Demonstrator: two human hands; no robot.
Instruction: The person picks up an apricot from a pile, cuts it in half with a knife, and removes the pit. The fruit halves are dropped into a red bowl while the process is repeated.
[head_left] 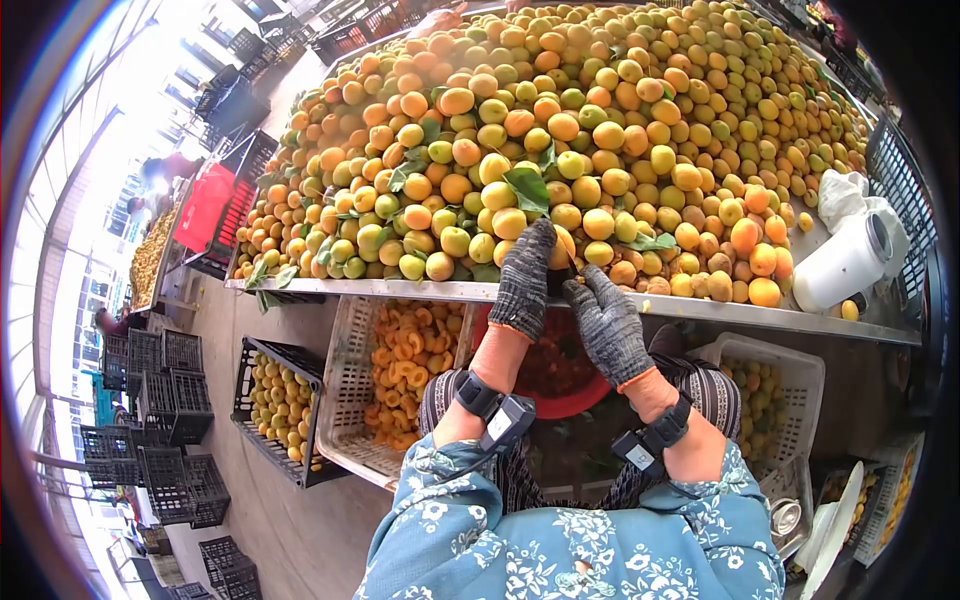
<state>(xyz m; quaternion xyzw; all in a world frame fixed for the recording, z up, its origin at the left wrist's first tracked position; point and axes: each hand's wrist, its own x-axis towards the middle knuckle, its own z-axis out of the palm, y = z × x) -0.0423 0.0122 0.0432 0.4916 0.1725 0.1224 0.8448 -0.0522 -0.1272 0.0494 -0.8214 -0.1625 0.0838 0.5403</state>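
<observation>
A big heap of yellow-orange apricots with some green leaves covers the metal-edged table. Both hands wear dark grey knitted gloves and meet at the table's near edge. My left hand has its fingers closed round the side of an orange apricot. Close to its right, my right hand has its fingers bent together near the same fruit; what they hold, if anything, is hidden. Under the hands stands a red basin with dark reddish contents.
Left below the table are a white crate of halved apricots and a black crate of whole ones. Another white crate stands lower right. A white jar lies on the table's right end. Black crates are stacked far left.
</observation>
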